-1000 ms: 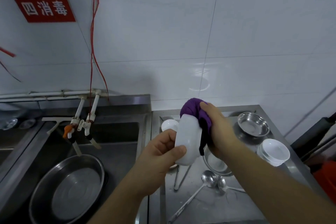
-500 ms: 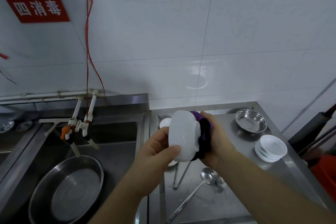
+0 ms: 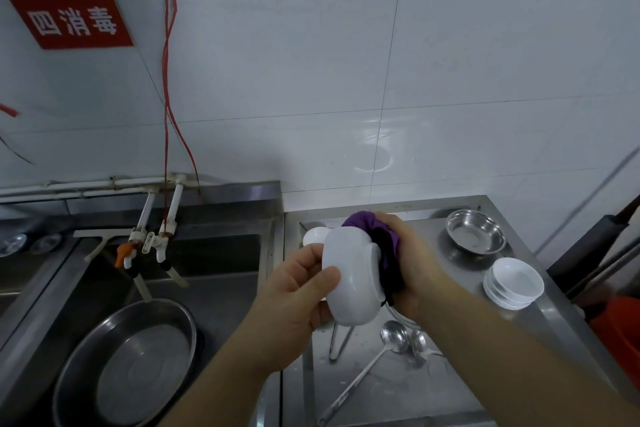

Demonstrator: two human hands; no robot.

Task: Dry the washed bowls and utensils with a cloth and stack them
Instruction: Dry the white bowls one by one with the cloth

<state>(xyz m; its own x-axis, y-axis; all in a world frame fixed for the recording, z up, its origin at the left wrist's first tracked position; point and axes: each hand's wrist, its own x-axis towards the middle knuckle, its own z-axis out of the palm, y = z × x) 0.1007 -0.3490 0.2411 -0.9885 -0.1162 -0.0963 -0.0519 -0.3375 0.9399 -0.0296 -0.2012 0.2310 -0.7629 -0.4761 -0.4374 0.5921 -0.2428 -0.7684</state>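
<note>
1. Head view: the left hand [image 3: 294, 302] grips a white bowl [image 3: 353, 274] on its side, its fingers curled round the rim. The right hand [image 3: 412, 263] presses a purple cloth [image 3: 360, 222] into it; since a second ago the cloth has sunk deeper in and the bowl has turned, so wiping is probably mid-course.
2. Below, the steel bench [image 3: 398, 402] carries ladles [image 3: 391, 340], stacked white bowls [image 3: 512, 282] and a steel bowl [image 3: 474, 230]. A sink [image 3: 221, 274] with a steel pan [image 3: 124, 364] lies left, under a white tiled wall [image 3: 485, 62].

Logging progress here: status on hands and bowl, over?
Left hand grips white bowl on its side. Right hand presses purple cloth into it. Nothing in the way.
</note>
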